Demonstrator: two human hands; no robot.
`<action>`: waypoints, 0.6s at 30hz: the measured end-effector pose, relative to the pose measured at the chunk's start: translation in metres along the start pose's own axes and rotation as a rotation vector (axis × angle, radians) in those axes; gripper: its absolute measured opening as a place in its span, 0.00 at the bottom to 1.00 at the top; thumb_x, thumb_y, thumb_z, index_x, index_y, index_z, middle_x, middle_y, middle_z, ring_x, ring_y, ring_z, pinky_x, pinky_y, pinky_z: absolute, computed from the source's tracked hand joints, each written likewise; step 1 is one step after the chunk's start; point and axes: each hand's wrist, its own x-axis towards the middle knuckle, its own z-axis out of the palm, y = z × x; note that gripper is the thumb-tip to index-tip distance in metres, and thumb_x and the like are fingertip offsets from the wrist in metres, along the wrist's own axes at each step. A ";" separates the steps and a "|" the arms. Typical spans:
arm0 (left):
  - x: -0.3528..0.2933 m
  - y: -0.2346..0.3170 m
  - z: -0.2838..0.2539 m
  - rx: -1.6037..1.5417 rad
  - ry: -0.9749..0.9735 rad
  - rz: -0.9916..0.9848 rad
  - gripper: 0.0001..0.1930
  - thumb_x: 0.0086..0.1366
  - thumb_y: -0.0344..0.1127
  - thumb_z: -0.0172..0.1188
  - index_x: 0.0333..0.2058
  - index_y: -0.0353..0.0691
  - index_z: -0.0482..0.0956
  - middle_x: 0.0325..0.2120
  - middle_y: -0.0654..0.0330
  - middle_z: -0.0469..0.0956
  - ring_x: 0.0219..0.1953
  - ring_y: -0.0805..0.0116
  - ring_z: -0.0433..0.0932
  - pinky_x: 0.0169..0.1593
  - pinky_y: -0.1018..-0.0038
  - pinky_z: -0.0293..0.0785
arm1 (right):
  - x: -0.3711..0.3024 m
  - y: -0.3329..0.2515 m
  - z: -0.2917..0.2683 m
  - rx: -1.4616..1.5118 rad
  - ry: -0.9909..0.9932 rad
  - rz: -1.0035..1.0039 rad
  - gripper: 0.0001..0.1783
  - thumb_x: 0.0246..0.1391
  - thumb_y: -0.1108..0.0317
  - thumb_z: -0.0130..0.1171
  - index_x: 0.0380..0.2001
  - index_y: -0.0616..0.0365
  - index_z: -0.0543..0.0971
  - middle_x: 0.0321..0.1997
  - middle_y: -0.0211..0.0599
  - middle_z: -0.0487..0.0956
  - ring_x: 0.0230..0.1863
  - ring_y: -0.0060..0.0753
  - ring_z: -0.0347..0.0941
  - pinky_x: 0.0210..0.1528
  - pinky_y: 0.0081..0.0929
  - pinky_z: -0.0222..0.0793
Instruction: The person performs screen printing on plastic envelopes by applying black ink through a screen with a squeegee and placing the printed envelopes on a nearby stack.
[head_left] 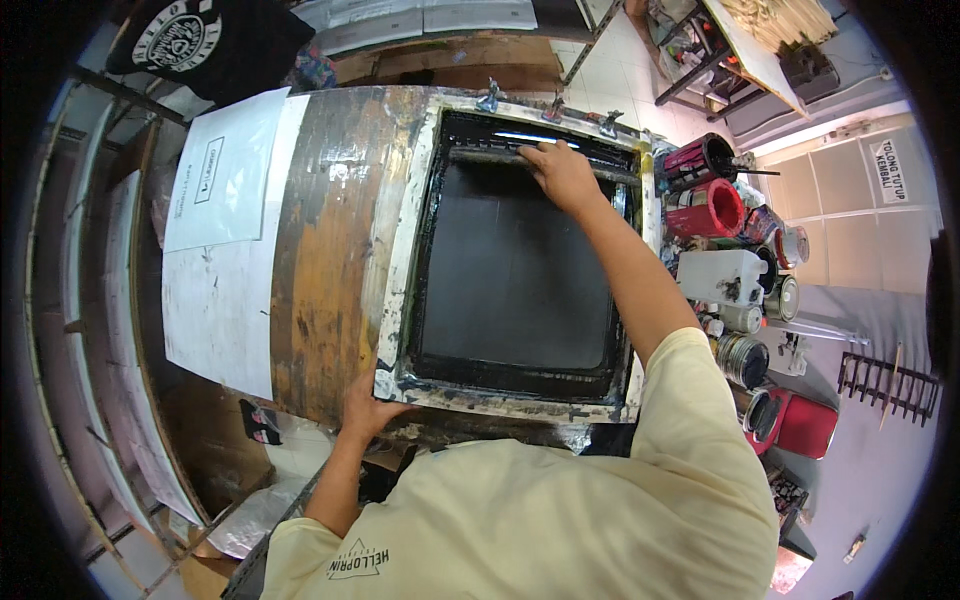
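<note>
A screen-printing frame (400, 260) with black mesh and an ink-stained white border lies flat on a worn wooden table (320, 250). My right hand (562, 175) reaches to the far end of the frame and presses down on a squeegee bar (490, 155) that lies across the mesh. My left hand (368, 408) grips the near left corner of the frame, thumb on its edge. Metal clamps (550, 105) hold the frame's far side.
Several ink cans and jars (735, 260), red ones among them, crowd the table's right side. White paper sheets (225, 200) cover the left end. A black printed shirt (200, 45) lies at the far left. A black rack (885, 380) stands at right.
</note>
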 end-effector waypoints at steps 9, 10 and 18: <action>0.004 0.025 -0.004 0.008 0.031 0.027 0.39 0.42 0.42 0.85 0.52 0.34 0.79 0.40 0.54 0.87 0.44 0.60 0.86 0.50 0.65 0.79 | 0.002 -0.001 0.014 -0.022 0.036 0.083 0.21 0.59 0.53 0.64 0.54 0.43 0.80 0.48 0.35 0.81 0.53 0.47 0.77 0.48 0.47 0.80; 0.004 0.025 -0.005 -0.020 0.038 0.081 0.39 0.41 0.41 0.86 0.52 0.34 0.79 0.40 0.54 0.87 0.44 0.61 0.86 0.50 0.65 0.79 | 0.002 -0.005 0.016 -0.038 0.071 0.099 0.21 0.60 0.49 0.62 0.52 0.43 0.81 0.46 0.36 0.81 0.51 0.47 0.78 0.46 0.47 0.80; 0.009 0.024 0.000 -0.144 -0.002 0.078 0.40 0.42 0.38 0.85 0.56 0.35 0.78 0.41 0.53 0.87 0.44 0.60 0.86 0.50 0.66 0.78 | -0.060 -0.053 0.021 -0.012 0.101 0.119 0.19 0.58 0.48 0.64 0.48 0.43 0.82 0.45 0.37 0.80 0.50 0.46 0.78 0.44 0.45 0.80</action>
